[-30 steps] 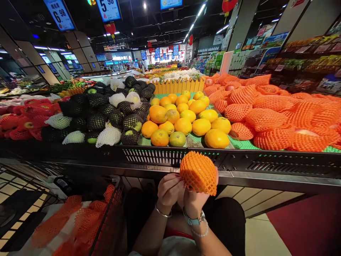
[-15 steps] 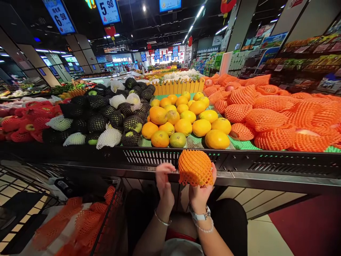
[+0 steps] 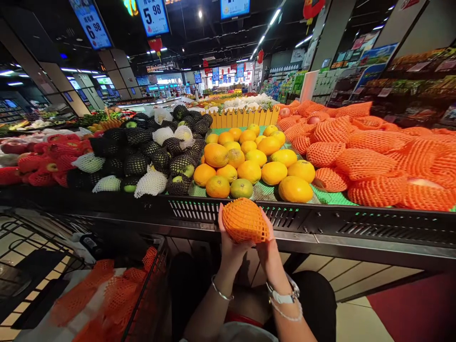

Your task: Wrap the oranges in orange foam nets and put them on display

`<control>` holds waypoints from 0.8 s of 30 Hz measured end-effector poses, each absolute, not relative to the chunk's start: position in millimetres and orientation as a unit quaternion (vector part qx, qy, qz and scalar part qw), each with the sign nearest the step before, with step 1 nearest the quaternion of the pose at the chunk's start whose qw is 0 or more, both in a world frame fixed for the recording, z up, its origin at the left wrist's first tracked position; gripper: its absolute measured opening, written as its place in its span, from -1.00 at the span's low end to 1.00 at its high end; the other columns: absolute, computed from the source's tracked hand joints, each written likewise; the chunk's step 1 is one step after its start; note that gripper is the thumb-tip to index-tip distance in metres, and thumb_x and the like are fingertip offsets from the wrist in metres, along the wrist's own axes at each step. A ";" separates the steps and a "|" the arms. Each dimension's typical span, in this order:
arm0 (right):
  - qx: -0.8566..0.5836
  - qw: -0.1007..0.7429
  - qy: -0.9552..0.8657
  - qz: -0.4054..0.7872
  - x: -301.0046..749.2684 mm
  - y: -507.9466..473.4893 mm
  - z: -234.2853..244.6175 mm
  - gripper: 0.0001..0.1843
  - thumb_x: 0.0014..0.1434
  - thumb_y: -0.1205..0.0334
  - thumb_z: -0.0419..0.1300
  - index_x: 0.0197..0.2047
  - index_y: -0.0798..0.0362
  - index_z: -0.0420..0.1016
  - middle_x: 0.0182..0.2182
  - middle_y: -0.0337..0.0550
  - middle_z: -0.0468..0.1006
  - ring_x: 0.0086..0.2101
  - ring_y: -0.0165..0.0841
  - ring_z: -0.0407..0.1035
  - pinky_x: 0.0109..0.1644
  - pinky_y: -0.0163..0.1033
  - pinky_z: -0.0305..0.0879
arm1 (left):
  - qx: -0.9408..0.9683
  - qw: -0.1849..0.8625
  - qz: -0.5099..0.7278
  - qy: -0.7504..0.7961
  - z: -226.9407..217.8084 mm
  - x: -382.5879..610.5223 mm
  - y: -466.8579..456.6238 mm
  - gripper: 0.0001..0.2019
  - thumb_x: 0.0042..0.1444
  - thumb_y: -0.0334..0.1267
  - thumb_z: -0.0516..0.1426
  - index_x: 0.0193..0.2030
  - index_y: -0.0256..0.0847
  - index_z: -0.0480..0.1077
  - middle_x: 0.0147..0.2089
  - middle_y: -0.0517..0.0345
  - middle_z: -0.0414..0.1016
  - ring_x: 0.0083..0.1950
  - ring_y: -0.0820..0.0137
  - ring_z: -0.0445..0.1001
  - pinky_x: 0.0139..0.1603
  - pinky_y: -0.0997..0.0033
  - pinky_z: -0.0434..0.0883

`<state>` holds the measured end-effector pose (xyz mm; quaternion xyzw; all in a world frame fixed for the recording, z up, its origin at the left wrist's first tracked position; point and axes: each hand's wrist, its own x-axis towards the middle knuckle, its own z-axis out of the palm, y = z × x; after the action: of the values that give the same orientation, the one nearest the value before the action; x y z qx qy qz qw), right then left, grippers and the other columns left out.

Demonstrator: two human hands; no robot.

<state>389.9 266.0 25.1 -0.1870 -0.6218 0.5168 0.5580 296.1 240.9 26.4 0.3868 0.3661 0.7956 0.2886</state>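
Observation:
In front of the display's edge I hold an orange in an orange foam net [image 3: 245,221] between both hands. My left hand [image 3: 228,243] cups it from the left and below, thumb side up. My right hand [image 3: 270,240], with a watch and a bead bracelet at the wrist, grips its right side. The fingers underneath are mostly hidden by the fruit. Just beyond it, bare oranges [image 3: 249,172] are piled on green matting in a black tray [image 3: 199,209].
Apples in black and white nets [image 3: 137,164] lie left of the oranges, red-netted fruit [image 3: 50,159] farther left. Orange-netted fruit [image 3: 370,161] fills the right side. A wire cart [image 3: 140,289] with empty orange nets [image 3: 114,294] stands low at the left.
My left hand was apart from the netted orange and now closes on it. The fruit has moved slightly left and tilted, and the view has shifted a little left.

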 end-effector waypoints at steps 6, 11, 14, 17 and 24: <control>-0.200 0.553 -0.668 0.456 401.0 280.5 44.4 0.12 -0.06 -0.27 0.37 0.40 0.05 0.03 0.30 0.16 0.18 0.24 -0.08 0.21 0.30 0.03 0.20 | 0.517 0.133 0.725 0.434 28.3 292.6 255.5 0.24 -0.25 0.31 0.33 0.47 -0.11 -0.19 0.44 -0.34 -0.06 0.40 -0.08 0.16 0.34 -0.04 0.26; -0.240 0.636 -0.667 0.305 408.2 309.7 69.8 0.11 -0.17 -0.23 0.44 0.32 0.10 0.14 0.22 0.19 0.25 0.17 -0.01 0.26 0.26 0.10 0.20 | 0.723 0.000 0.539 0.433 58.2 274.5 265.4 0.01 0.15 0.09 0.18 0.49 -0.11 -0.43 0.49 -0.33 -0.20 0.49 0.01 -0.05 0.42 -0.08 0.13; -0.278 0.622 -0.718 0.147 419.5 341.6 95.8 0.01 -0.05 -0.15 0.40 0.35 0.06 0.12 0.19 0.15 0.28 0.18 -0.06 0.23 0.29 0.05 0.16 | 0.767 -0.097 0.397 0.496 83.8 256.2 272.2 -0.06 0.20 0.05 0.15 0.50 -0.17 -0.36 0.48 -0.25 -0.07 0.53 0.01 -0.24 0.46 -0.24 -0.16; -0.274 0.528 -0.804 0.015 427.9 372.9 114.3 -0.17 0.10 -0.13 0.29 0.33 0.07 0.20 0.10 0.16 0.31 0.10 -0.05 0.28 0.20 0.07 0.24 | 0.739 -0.168 0.324 0.567 94.7 238.7 282.0 -0.37 0.28 -0.03 0.07 0.43 -0.15 0.06 0.45 -0.13 0.05 0.52 -0.01 -0.16 0.44 -0.30 -0.21; -0.355 0.386 -0.832 -0.178 420.8 392.2 108.6 -0.18 0.13 0.04 0.30 0.39 0.06 0.15 0.23 0.32 0.19 0.09 0.14 0.26 0.11 0.22 0.23 | 0.708 -0.247 0.325 0.577 90.5 223.9 301.8 -0.52 0.21 -0.06 0.16 0.25 -0.10 0.36 0.30 -0.11 0.33 0.31 0.06 0.31 0.35 -0.13 0.14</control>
<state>420.8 392.2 108.6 -0.3548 -0.8324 -0.1784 0.3865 223.9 301.8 90.5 0.7078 0.5766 0.3251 -0.2467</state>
